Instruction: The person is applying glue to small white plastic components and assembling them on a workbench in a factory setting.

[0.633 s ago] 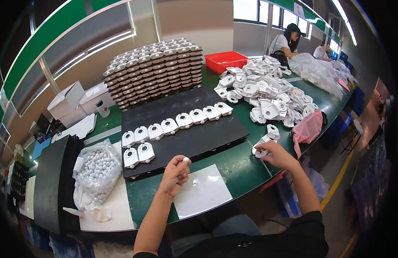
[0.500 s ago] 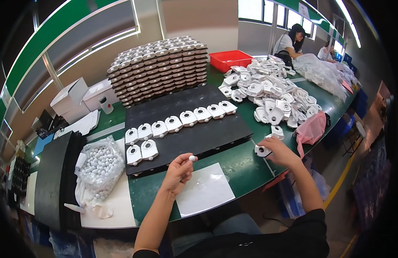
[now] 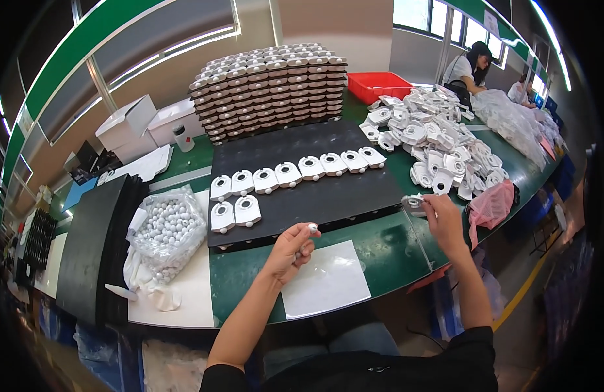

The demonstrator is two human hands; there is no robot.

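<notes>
One ball is pinched in left grip, white casing in right grip.

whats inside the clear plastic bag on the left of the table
The clear plastic bag holds a heap of small white balls, visible at the top and through the film. Whatever lies deeper is covered by them and cannot be seen.

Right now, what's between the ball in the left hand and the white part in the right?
Between ball and white part, the head view shows green tabletop and the near edge of the black board.
</notes>
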